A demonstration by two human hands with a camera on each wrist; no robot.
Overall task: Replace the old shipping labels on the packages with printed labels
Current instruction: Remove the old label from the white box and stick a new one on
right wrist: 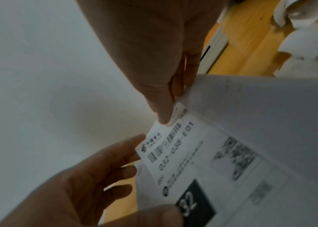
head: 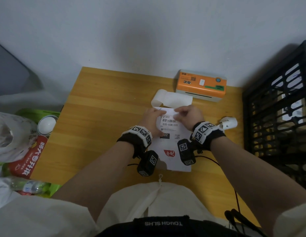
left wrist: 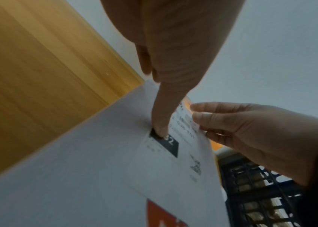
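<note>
A flat white package (head: 169, 146) lies on the wooden table (head: 101, 106) in front of me. On it is a shipping label (head: 169, 124) reading 032-038-E01. My left hand (head: 154, 120) grips the package's left edge, with the thumb (left wrist: 161, 121) pressing on the label's black "32" box and the fingers (right wrist: 115, 155) under the edge. My right hand (head: 180, 115) pinches the label's far edge between thumb and finger (right wrist: 165, 112), where the label (right wrist: 202, 153) lifts off the package (right wrist: 271, 107).
An orange-and-white label printer (head: 201, 84) stands at the back, with a curled white paper strip (head: 172, 99) in front of it. Curled label scraps (head: 229, 123) lie to the right. A black crate (head: 278, 117) stands at the right; a bowl (head: 47, 124) and bags (head: 29, 158) at the left.
</note>
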